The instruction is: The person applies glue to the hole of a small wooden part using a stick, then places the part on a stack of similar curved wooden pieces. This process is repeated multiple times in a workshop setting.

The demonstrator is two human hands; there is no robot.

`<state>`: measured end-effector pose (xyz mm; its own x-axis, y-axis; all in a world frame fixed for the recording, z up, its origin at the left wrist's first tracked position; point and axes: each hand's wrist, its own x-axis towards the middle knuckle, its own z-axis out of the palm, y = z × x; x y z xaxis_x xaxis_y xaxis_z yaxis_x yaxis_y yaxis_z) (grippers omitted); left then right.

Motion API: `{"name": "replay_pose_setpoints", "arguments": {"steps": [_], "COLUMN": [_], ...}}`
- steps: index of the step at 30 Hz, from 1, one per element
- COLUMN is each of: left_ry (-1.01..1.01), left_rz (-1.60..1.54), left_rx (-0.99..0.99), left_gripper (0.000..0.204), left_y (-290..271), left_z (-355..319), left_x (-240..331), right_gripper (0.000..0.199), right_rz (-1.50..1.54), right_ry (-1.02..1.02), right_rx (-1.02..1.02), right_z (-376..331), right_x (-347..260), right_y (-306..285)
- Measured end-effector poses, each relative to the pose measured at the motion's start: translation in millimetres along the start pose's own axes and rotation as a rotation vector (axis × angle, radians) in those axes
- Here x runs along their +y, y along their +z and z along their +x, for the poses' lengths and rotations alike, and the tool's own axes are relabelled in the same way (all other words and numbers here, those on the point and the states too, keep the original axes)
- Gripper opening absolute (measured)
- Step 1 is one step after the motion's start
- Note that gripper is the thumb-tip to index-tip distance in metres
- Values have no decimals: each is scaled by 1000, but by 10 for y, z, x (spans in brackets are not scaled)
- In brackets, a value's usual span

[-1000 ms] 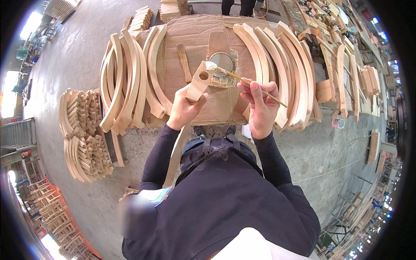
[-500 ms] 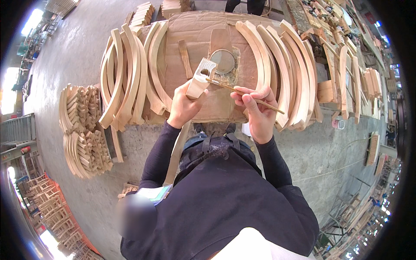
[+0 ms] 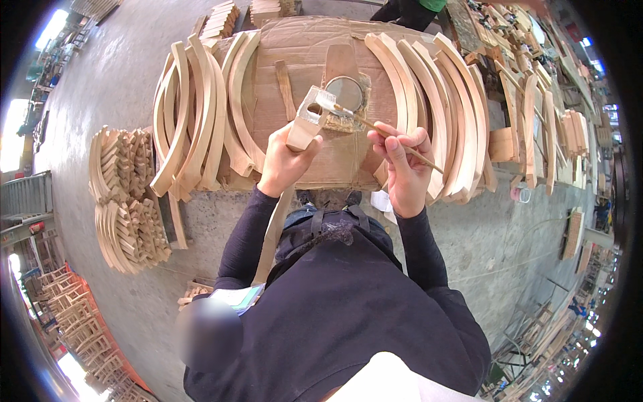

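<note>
L hand (image 3: 288, 159) wraps wood pc (image 3: 305, 127), R hand (image 3: 406, 164) pinches brush (image 3: 365, 121), bristles at pc's holed end, both nr table's (image 3: 345, 167) front edge.

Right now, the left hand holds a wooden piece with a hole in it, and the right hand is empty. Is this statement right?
Not quite: the right hand is not empty. The head view shows it holding a thin wooden-handled brush. The left hand does hold the holed wooden piece.
</note>
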<state>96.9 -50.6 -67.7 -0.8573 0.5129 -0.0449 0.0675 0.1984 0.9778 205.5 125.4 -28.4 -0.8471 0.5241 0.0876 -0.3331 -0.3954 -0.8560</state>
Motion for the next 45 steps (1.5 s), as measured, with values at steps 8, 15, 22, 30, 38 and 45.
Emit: {"name": "replay_pose_setpoints", "arguments": {"steps": [8, 15, 22, 30, 38, 45], "left_ry": [4, -8, 89, 112, 138, 160], "left_rz": [-40, 11, 67, 78, 92, 142], "left_rx": [28, 40, 58, 69, 95, 60], "left_gripper": [16, 21, 25, 27, 18, 25], "left_y": [2, 56, 70, 69, 124, 215], "left_z": [27, 16, -4, -22, -22, -25], "left_x": [-16, 101, 124, 119, 99, 32], "right_gripper": [17, 18, 18, 13, 12, 18], "right_rz": [-26, -42, -34, -15, -423, -946], "right_ry": [-14, -2, -30, -24, -305, -507], "right_rx": [-13, 37, 137, 128, -223, -514], "right_z": [-103, -26, 122, 195, 290, 524], "right_x": [-41, -73, -45, -93, -710, -1002], "right_y": [24, 124, 192, 55, 247, 488]}}
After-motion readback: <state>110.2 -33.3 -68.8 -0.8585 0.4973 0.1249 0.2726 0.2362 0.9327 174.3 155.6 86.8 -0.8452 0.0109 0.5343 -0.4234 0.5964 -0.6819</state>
